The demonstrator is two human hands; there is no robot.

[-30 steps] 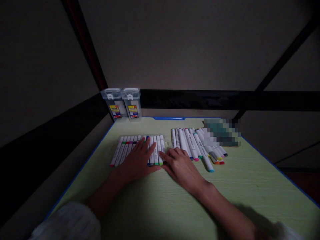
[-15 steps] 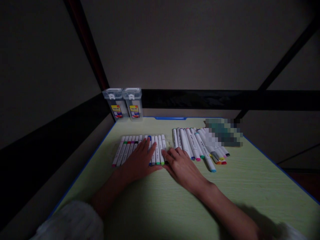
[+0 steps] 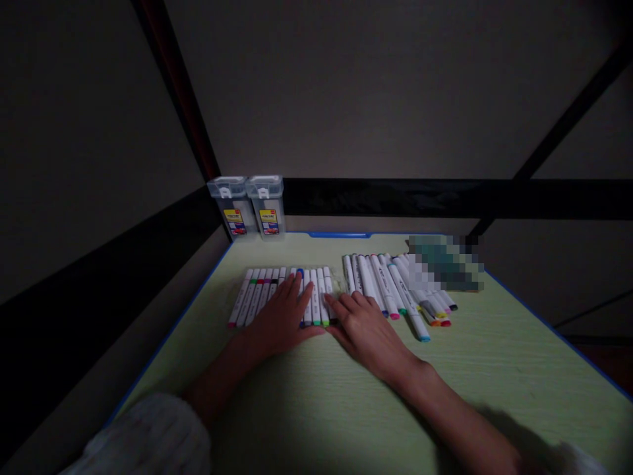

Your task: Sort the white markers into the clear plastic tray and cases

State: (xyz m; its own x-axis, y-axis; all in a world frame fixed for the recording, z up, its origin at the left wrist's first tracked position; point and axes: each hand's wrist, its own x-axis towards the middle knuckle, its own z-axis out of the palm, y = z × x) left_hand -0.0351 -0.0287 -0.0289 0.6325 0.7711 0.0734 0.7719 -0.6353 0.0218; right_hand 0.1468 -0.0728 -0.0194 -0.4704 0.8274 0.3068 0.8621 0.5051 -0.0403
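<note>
A row of white markers [image 3: 243, 300] with coloured ends lies side by side on what looks like a clear plastic tray or sleeve [image 3: 338, 282]. My left hand [image 3: 277, 315] rests flat across the middle of this row, fingers spread, hiding several markers beneath it. At the row's right end is my right hand [image 3: 370, 335], its index finger and thumb apart and the other fingers bent. Its index fingertip touches the last markers. Just beyond it, a loose group of white markers [image 3: 382, 284] is spread on the table, one with a light blue end lying nearest.
Two clear lidded boxes [image 3: 233, 210] with yellow labels stand at the table's far left corner. A blurred-out greenish flat item [image 3: 440, 254] lies at the back right, partly over the loose markers. The pale green table [image 3: 306, 402] has blue edging, with walls behind and to the left.
The whole view has shifted slightly, so everything appears a little further right. Both hands keep their places on the marker row.
</note>
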